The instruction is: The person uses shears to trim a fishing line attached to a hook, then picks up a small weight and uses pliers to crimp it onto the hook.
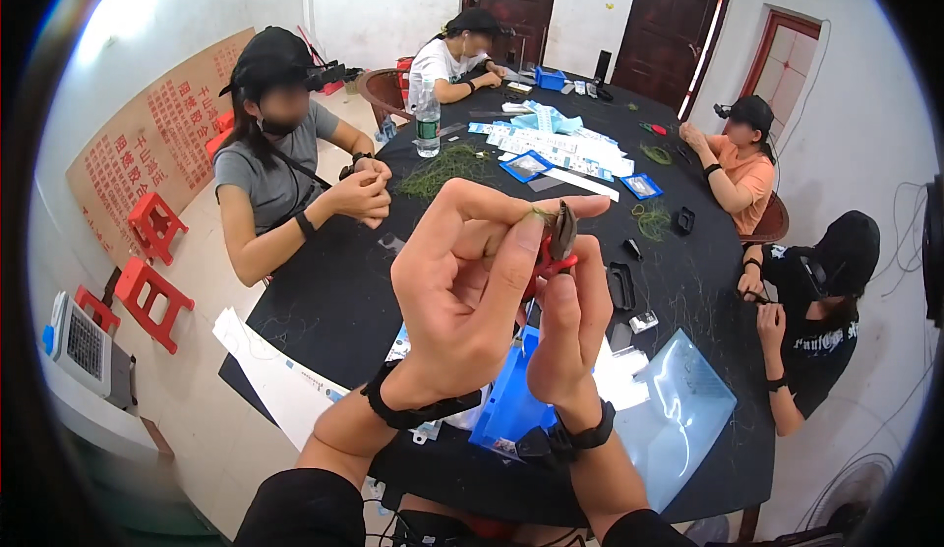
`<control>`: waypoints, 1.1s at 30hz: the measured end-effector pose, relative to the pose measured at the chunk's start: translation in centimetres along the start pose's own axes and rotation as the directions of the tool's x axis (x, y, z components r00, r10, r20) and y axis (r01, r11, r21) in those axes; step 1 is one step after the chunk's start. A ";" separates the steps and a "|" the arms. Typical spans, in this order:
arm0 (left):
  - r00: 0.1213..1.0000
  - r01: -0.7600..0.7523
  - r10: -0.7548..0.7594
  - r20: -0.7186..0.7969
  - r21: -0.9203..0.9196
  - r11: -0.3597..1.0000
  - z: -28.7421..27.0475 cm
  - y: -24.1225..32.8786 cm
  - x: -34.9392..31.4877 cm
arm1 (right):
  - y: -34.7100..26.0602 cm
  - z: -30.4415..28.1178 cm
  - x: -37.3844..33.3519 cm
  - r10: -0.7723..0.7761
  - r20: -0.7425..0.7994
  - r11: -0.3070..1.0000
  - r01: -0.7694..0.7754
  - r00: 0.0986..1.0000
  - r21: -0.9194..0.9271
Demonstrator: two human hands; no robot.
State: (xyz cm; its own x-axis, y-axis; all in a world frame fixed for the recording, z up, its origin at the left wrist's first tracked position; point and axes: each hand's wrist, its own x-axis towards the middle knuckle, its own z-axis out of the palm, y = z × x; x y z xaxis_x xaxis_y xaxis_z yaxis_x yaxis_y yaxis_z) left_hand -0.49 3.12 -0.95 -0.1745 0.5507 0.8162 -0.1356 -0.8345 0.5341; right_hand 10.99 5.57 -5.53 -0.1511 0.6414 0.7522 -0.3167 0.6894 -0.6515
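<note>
Both my hands are raised together above the near side of the round black table point(324, 301). My left hand point(462, 291) is closed, thumb and index finger pinching a short bit of fine green thread point(540, 213). Close against it, my right hand point(572, 326) grips small snips point(562, 232) with dark metal jaws and red handles. The jaws point up, right beside the pinched thread. My fingers cover most of the handles. Whether the jaws touch the thread, I cannot tell.
Below my hands stands a blue tray point(511, 399), with a translucent blue folder point(678, 409) to its right. A green thread heap point(447, 171) and a water bottle point(427, 119) lie farther off. Several people sit around the table. Red stools point(155, 301) are at left.
</note>
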 end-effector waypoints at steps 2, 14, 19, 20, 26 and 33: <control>1.000 0.011 -0.011 -0.008 -0.012 1.000 0.1 0.0 0.0 | 0.1 0.1 0.0 0.028 0.000 0.999 -0.028 1.000 0.045; 1.000 0.008 -0.008 -0.010 -0.016 1.000 0.1 0.0 0.1 | -0.1 0.2 0.0 0.033 -0.001 0.998 -0.033 0.999 0.058; 1.000 0.000 -0.001 -0.028 -0.025 1.000 0.4 -0.1 0.1 | -0.1 0.2 0.0 0.034 0.000 0.998 -0.034 0.999 0.044; 1.000 -0.001 0.000 -0.013 -0.048 0.999 0.3 0.0 0.1 | -0.2 0.2 -0.1 0.036 -0.002 0.998 -0.036 0.999 0.044; 1.000 0.000 0.001 0.026 -0.026 1.000 -0.1 0.4 0.1 | 0.0 0.3 0.0 0.043 -0.008 0.995 -0.042 0.999 0.091; 0.999 -0.033 0.031 0.038 0.042 0.999 -0.2 0.7 0.1 | -0.2 0.3 0.1 0.034 -0.007 0.997 -0.033 0.999 0.070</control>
State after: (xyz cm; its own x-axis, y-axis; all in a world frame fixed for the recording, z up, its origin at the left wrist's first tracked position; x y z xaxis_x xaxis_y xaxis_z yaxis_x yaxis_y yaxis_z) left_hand -0.83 2.60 -0.56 -0.1414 0.5235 0.8402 -0.0886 -0.8521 0.5159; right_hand 10.75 5.39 -5.35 -0.1552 0.6667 0.7290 -0.3763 0.6424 -0.6676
